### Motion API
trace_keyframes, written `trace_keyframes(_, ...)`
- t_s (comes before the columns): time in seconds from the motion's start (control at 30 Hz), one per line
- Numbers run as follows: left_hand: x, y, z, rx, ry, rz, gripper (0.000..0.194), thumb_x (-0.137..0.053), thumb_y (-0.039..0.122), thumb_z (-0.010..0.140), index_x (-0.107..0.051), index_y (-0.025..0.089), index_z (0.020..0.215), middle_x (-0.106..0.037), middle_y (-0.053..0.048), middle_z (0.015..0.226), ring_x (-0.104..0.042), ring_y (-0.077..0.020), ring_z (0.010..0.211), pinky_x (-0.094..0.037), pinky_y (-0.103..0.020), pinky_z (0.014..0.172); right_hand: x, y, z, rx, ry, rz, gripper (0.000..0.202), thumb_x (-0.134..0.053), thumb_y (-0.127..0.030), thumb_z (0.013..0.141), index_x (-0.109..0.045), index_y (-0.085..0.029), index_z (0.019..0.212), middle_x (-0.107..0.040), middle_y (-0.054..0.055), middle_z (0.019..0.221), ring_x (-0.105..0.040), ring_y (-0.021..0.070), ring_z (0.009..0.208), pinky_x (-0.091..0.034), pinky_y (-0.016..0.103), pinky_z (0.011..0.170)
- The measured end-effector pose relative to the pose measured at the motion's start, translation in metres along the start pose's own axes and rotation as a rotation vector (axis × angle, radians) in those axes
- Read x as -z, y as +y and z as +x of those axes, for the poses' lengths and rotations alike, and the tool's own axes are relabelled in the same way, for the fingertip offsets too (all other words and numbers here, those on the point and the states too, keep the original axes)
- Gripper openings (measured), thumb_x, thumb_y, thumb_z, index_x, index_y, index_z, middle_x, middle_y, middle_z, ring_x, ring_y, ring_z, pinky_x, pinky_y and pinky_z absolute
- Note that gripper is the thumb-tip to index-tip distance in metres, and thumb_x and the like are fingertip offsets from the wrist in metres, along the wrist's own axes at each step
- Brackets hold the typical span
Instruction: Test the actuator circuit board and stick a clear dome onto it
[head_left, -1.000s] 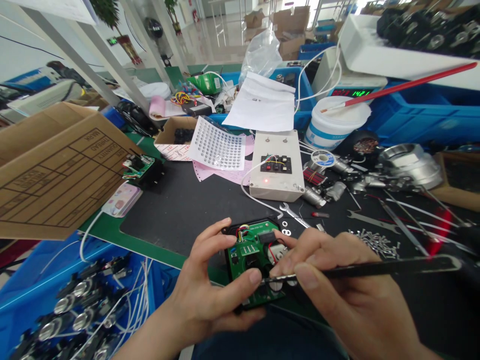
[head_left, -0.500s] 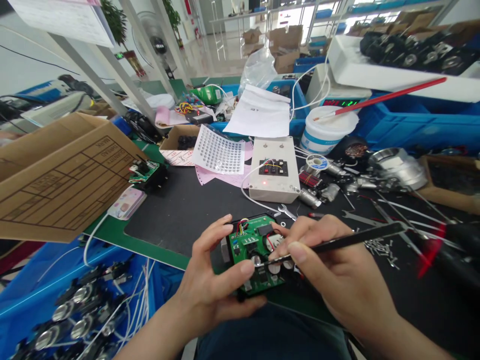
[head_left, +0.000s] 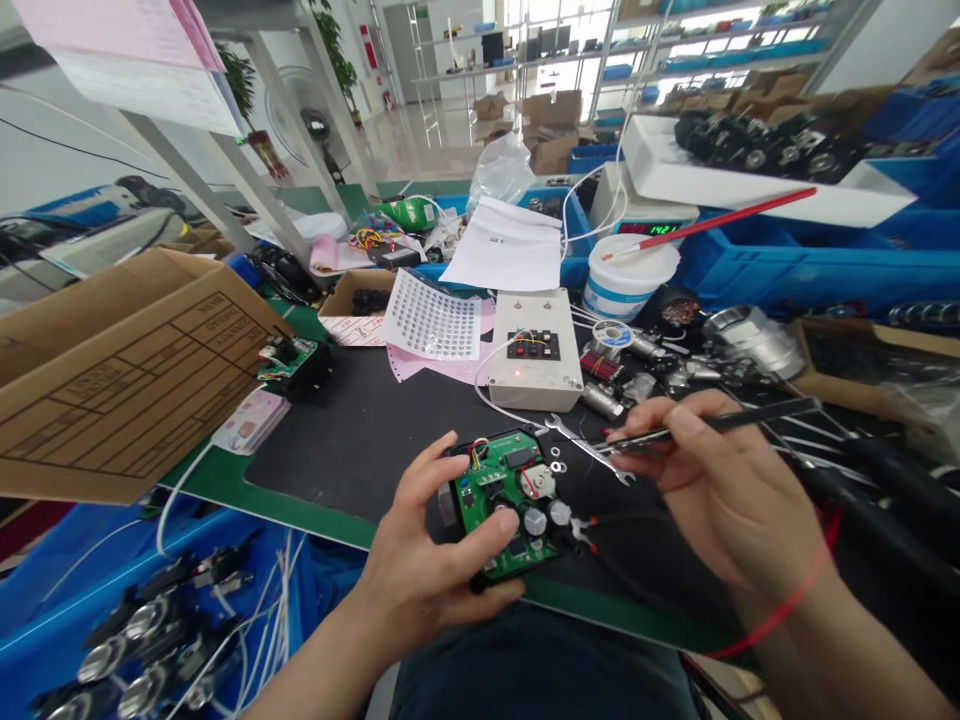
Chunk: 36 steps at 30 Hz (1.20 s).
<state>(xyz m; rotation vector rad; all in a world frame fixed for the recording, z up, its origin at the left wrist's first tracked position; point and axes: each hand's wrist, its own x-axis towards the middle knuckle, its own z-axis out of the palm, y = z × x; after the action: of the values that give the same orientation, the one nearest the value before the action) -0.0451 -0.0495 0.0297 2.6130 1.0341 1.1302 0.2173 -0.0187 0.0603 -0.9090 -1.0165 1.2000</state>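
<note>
My left hand (head_left: 450, 540) grips a green circuit board (head_left: 480, 515) set in a black housing. Its thumb presses on the board's face while the other fingers hold the edges. Round silver-topped parts, a white part and thin coloured wires sit on the board. My right hand (head_left: 705, 460), apart from the board on its right, pinches black tweezers (head_left: 750, 417). Their tips point left, close over an open-ended wrench (head_left: 589, 450) on the black mat. Small washers (head_left: 556, 460) lie between the wrench and the board. Metal lead ends (head_left: 581, 530) lie by the board's right edge.
A beige switch box (head_left: 534, 385) with a red light stands behind the board. Metal fittings, a solder spool (head_left: 613, 334) and a white tub (head_left: 630, 275) crowd the right. At left are a cardboard box (head_left: 135, 400) and a blue bin (head_left: 300, 590) of parts.
My right hand has moved right and up with the tweezers, from over the board to beside the wrench. The left hand still holds the board in nearly the same place.
</note>
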Motion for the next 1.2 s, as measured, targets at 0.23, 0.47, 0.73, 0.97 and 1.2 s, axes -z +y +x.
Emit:
trace_keyframes(0.23, -0.008, -0.001, 0.0, 0.056, 0.11, -0.254, 0.087, -0.08, 0.016, 0.07, -0.03, 0.033, 0.14, -0.026, -0.016, 0.142, -0.03, -0.0402, 0.137, -0.043, -0.065, 0.1, 0.04, 0.013, 0.008, 0.009, -0.299, -1.313, 0.032, -0.038, -0.044, 0.1, -0.052, -0.02, 0.084, -0.061, 0.005, 0.061, -0.062, 0.0238, 0.055, -0.045, 0.031, 0.05)
trace_keyframes(0.47, -0.004, 0.001, 0.0, 0.213, -0.01, -0.31, 0.104, -0.079, 0.028, 0.071, -0.01, 0.022, 0.149, -0.022, -0.024, 0.149, -0.031, -0.0382, 0.138, -0.033, -0.064, 0.107, 0.023, 0.032, 0.028, 0.035, -0.619, -1.86, 0.024, -0.05, -0.036, 0.098, -0.063, -0.019, 0.088, -0.07, 0.011, 0.085, -0.069, 0.0318, 0.077, -0.049, 0.034, 0.057)
trace_keyframes(0.73, -0.038, 0.007, 0.001, 0.48, 0.347, -0.289, 0.093, -0.08, 0.034, 0.068, -0.027, 0.022, 0.144, -0.033, -0.017, 0.141, -0.038, -0.0344, 0.132, -0.034, -0.058, 0.109, -0.004, 0.045, -0.041, 0.081, -0.316, -0.699, 0.049, -0.053, -0.054, 0.093, -0.05, -0.021, 0.128, -0.06, 0.012, 0.118, -0.063, 0.0247, 0.101, -0.054, 0.036, 0.083)
trace_keyframes(0.97, -0.049, 0.006, -0.028, 0.476, 0.36, -0.388, 0.058, -0.056, 0.033, 0.09, -0.034, 0.027, 0.143, -0.037, -0.012, 0.14, -0.047, -0.0257, 0.127, -0.054, -0.036, 0.094, -0.048, 0.09, -0.05, -0.129, -0.167, -0.224, 0.133, -0.085, -0.06, 0.059, 0.002, -0.02, 0.151, -0.032, 0.022, 0.148, -0.036, 0.0364, 0.135, -0.031, 0.054, 0.11)
trace_keyframes(1.2, -0.021, -0.024, -0.016, 0.537, 0.168, -0.466, 0.097, -0.073, 0.062, 0.066, -0.03, 0.028, 0.146, -0.043, -0.014, 0.142, -0.047, -0.0393, 0.127, -0.045, -0.054, 0.102, -0.056, 0.072, -0.027, -0.233, -0.324, 0.036, 0.135, -0.093, -0.055, 0.044, -0.018, -0.017, 0.149, -0.052, 0.02, 0.133, -0.054, 0.0327, 0.12, -0.041, 0.045, 0.105)
